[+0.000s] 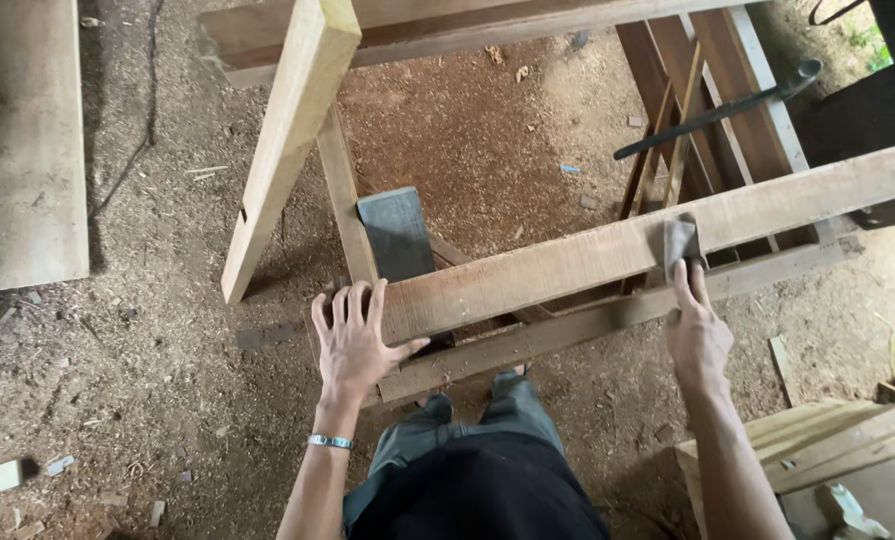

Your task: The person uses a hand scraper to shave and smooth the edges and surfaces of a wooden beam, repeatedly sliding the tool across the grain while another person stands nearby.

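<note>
L hand [353, 340] flat, open on plank [608, 255] end; R grip [696, 325] presses sandpaper [680, 240] atop plank.

a pale plank [28, 140] lies on the sawdust-strewn floor [148, 380], with stacked boards [818, 440] and a dark metal bar [718, 110].

The left hand [353, 340] lies on the plank's [618, 250] left end, the sanding pad [679, 240] apparently atop it rightward.

One head-worn camera looks steeply down, close over the wooden beam [648, 245]
</note>
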